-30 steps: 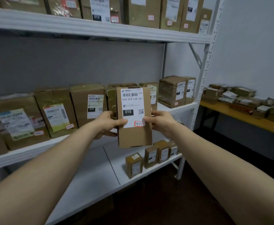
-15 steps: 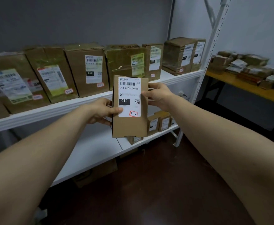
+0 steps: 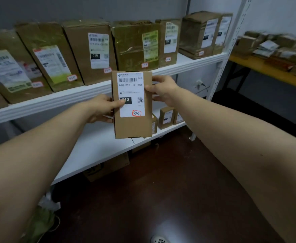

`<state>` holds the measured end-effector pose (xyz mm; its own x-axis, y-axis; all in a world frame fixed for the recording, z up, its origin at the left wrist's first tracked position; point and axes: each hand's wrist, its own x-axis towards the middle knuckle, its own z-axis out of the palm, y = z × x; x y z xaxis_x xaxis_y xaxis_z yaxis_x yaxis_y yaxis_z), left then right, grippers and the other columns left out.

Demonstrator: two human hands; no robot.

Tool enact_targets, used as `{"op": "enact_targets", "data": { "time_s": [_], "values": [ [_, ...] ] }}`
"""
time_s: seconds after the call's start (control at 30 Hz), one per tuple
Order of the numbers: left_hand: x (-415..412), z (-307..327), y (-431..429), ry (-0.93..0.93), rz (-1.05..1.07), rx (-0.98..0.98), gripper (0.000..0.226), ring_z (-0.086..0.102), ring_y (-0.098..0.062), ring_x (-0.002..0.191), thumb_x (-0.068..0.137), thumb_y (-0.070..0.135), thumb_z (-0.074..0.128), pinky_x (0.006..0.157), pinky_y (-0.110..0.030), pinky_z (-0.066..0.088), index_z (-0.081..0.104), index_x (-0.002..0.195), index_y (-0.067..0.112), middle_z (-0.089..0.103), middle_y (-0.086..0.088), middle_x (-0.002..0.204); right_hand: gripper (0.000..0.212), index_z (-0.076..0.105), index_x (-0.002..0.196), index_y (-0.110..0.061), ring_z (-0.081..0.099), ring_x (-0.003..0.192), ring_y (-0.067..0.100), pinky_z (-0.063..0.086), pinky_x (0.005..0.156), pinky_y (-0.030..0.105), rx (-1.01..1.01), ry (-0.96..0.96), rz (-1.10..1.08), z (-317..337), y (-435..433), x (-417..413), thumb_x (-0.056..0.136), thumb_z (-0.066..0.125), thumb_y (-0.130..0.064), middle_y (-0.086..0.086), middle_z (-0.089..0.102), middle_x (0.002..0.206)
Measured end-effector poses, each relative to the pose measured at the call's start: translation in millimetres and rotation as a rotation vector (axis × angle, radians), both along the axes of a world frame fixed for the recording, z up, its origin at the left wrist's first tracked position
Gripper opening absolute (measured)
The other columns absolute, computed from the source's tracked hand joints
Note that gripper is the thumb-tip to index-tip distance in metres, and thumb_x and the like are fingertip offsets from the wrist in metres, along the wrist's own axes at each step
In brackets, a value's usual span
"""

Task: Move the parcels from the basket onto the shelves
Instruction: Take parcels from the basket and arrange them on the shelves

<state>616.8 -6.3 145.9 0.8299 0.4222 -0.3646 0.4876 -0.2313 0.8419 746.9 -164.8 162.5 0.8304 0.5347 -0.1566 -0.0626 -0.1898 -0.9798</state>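
fingers (image 3: 120, 102) of the left hand (image 3: 100, 109) and the right hand (image 3: 164, 90) grasp a flat brown parcel (image 3: 133, 125) by its side edges, upright in the air before the shelves (image 3: 187, 66); blurred packets (image 3: 273, 48), seemingly parcels, crowd the counter (image 3: 259, 67) at right.

Two bare hands hold a flat cardboard parcel (image 3: 133, 106) upright before white metal shelves (image 3: 187, 64). The left hand (image 3: 102, 109) grips its left edge, thumb on the label (image 3: 130, 94); the right hand (image 3: 163, 91) grips its right edge. Labelled boxes (image 3: 91, 50) line the upper shelf.

Parcel storeroom: labelled boxes (image 3: 91, 50) on shelving (image 3: 187, 65).
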Motion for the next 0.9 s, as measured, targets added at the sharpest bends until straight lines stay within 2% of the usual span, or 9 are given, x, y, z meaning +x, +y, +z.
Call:
{"op": "enact_targets", "data": {
  "time_s": [0.13,0.27,0.4,0.47,0.57,0.6,0.67,0.8,0.9],
  "values": [
    [2.3,-12.0,-3.3,-0.011,0.039,-0.002,0.029,0.063,-0.026,0.101,0.094,0.036,0.056,0.083,-0.042,0.052,0.057,0.116,0.018,0.069,-0.004,0.107,0.059,0.042,0.14,-0.008,0.058,0.114,0.023,0.051,0.082,0.035,-0.024,0.021,0.01,-10.0,0.0,-2.8,0.087,0.068,-0.009,0.009,0.059,0.129],
    [-0.1,-24.1,-6.0,0.001,0.061,-0.001,0.031,0.064,-0.022,0.097,0.09,0.04,0.06,0.077,-0.04,0.052,0.061,0.112,0.018,0.07,-0.002,0.103,0.048,0.049,0.13,-0.005,0.059,0.108,0.022,0.052,0.091,0.038,-0.054,0.063,0.053,-24.0,-4.3,-5.3,0.086,0.069,-0.007,0.006,0.061,0.112],
    [-1.9,-39.0,-11.5,0.022,0.059,-0.009,0.02,0.064,-0.018,0.093,0.087,0.039,0.065,0.08,-0.04,0.05,0.062,0.101,0.024,0.07,0.001,0.1,0.024,0.057,0.107,-0.008,0.061,0.099,0.018,0.053,0.076,0.031,-0.08,0.126,0.095,-50.3,-7.7,-10.1,0.086,0.068,-0.004,0.001,0.062,0.094],
    [-2.2,-49.3,-15.9,0.033,0.076,-0.029,0.018,0.064,-0.018,0.093,0.089,0.039,0.062,0.085,-0.042,0.049,0.063,0.1,0.025,0.07,0.0,0.099,0.016,0.058,0.097,-0.01,0.061,0.094,0.017,0.053,0.074,0.028,-0.098,0.156,0.104,-65.4,-10.1,-14.3,0.087,0.067,-0.002,-0.001,0.062,0.088],
    [-4.8,-65.7,-22.8,0.056,0.113,-0.077,0.025,0.064,-0.018,0.091,0.095,0.041,0.052,0.084,-0.041,0.049,0.063,0.103,0.021,0.071,-0.001,0.098,0.032,0.055,0.118,-0.004,0.062,0.091,0.015,0.05,0.063,0.021,-0.109,0.163,0.1,-87.8,-15.7,-15.3,0.088,0.066,-0.004,0.001,0.063,0.098],
    [-5.7,-71.3,-24.6,0.06,0.129,-0.096,0.027,0.064,-0.018,0.09,0.097,0.04,0.049,0.085,-0.042,0.049,0.064,0.105,0.019,0.07,-0.001,0.097,0.038,0.052,0.124,-0.002,0.062,0.093,0.015,0.051,0.065,0.021,-0.114,0.162,0.099,-94.6,-16.5,-15.0,0.088,0.066,-0.005,0.004,0.064,0.105],
    [-7.6,-82.1,-26.9,0.067,0.168,-0.11,0.029,0.062,-0.017,0.086,0.099,0.037,0.045,0.089,-0.043,0.049,0.063,0.108,0.016,0.069,0.0,0.094,0.049,0.047,0.134,-0.001,0.062,0.103,0.02,0.054,0.08,0.029,-0.134,0.17,0.098,-108.3,-16.4,-13.2,0.089,0.065,-0.006,0.009,0.062,0.12],
    [-11.7,-96.8,-36.6,0.086,0.217,-0.097,0.029,0.06,-0.018,0.084,0.101,0.035,0.041,0.089,-0.043,0.049,0.063,0.103,0.016,0.068,0.001,0.091,0.046,0.049,0.134,-0.002,0.06,0.111,0.024,0.05,0.096,0.038,-0.13,0.186,0.13,-129.4,-18.7,-12.2,0.09,0.062,-0.005,0.009,0.062,0.12],
    [-13.9,-106.7,-47.0,0.099,0.262,-0.1,0.027,0.059,-0.018,0.082,0.102,0.034,0.039,0.088,-0.04,0.047,0.061,0.092,0.021,0.067,0.003,0.088,0.047,0.049,0.134,-0.006,0.059,0.115,0.025,0.048,0.099,0.042,-0.135,0.22,0.15,-145.3,-23.3,-10.7,0.089,0.064,-0.005,0.01,0.061,0.126]
  ]
}}
